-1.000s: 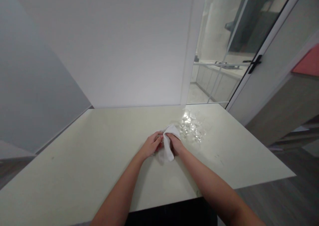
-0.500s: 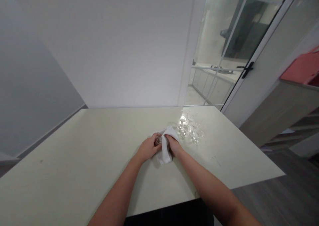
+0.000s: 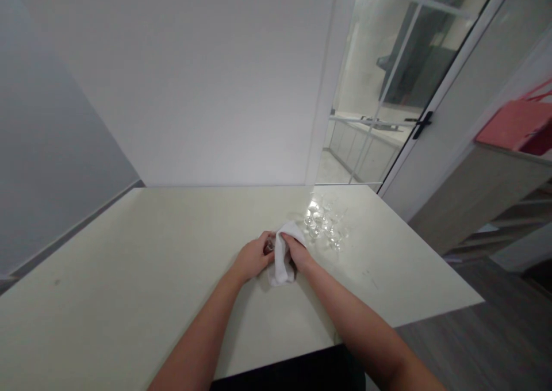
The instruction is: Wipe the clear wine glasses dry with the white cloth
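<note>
My left hand [image 3: 251, 259] is closed round a small clear glass [image 3: 271, 244], which barely shows between the fingers. My right hand [image 3: 296, 252] is closed on a white cloth [image 3: 281, 260] and presses it against the glass. The cloth's loose end hangs down to the cream table [image 3: 129, 264] between both hands. Just beyond my right hand stands a cluster of several small clear glasses [image 3: 323, 224].
The table runs to a white wall at the back. Its right edge drops to a grey wood floor [image 3: 483, 345]. A glass door with a black handle [image 3: 421, 125] is at the right, and a pink bag [image 3: 515, 125] lies on a wooden unit.
Both hands stay together on the glass and cloth, with the cloth shifting slightly. The view has swung a little to the right and up.
</note>
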`<action>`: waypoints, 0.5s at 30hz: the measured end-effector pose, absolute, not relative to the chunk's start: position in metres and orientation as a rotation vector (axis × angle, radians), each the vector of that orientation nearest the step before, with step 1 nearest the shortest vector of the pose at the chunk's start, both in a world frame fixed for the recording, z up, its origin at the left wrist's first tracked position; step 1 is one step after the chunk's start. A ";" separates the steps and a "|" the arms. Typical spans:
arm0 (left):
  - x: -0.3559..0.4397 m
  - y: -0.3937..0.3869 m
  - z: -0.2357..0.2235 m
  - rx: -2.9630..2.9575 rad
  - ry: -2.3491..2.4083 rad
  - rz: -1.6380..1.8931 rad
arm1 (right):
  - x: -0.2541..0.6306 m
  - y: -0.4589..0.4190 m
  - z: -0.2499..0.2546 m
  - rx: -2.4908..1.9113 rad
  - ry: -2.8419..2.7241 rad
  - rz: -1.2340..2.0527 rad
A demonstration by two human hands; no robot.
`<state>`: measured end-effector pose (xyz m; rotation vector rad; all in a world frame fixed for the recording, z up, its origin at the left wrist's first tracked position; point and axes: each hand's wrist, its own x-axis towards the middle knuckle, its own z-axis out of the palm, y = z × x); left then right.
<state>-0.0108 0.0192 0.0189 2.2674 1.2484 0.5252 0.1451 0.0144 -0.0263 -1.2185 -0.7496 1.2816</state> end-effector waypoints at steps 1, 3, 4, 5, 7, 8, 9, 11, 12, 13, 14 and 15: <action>-0.011 0.019 0.019 2.259 1.244 0.532 | 0.145 0.015 -0.027 -1.220 -0.756 1.285; -0.011 0.020 0.019 2.238 1.227 0.544 | 0.146 0.014 -0.026 -1.213 -0.772 1.302; -0.011 0.020 0.019 2.228 1.218 0.547 | 0.146 0.014 -0.025 -1.214 -0.778 1.306; -0.011 0.020 0.019 2.219 1.209 0.550 | 0.146 0.013 -0.024 -1.218 -0.783 1.305; -0.012 0.020 0.019 2.205 1.195 0.558 | 0.146 0.012 -0.023 -1.226 -0.792 1.309; -0.012 0.020 0.018 2.198 1.193 0.563 | 0.146 0.012 -0.023 -1.227 -0.796 1.313; -0.012 0.020 0.018 2.192 1.193 0.566 | 0.146 0.012 -0.023 -1.228 -0.797 1.317; -0.012 0.019 0.018 2.186 1.188 0.570 | 0.147 0.012 -0.023 -1.228 -0.797 1.311; -0.012 0.019 0.018 2.186 1.184 0.569 | 0.147 0.013 -0.023 -1.226 -0.797 1.301; -0.012 0.019 0.019 2.188 1.182 0.569 | 0.147 0.013 -0.024 -1.216 -0.797 1.291; -0.012 0.019 0.019 2.190 1.184 0.570 | 0.147 0.013 -0.024 -1.204 -0.800 1.285; -0.012 0.019 0.019 2.192 1.188 0.567 | 0.147 0.013 -0.025 -1.192 -0.802 1.286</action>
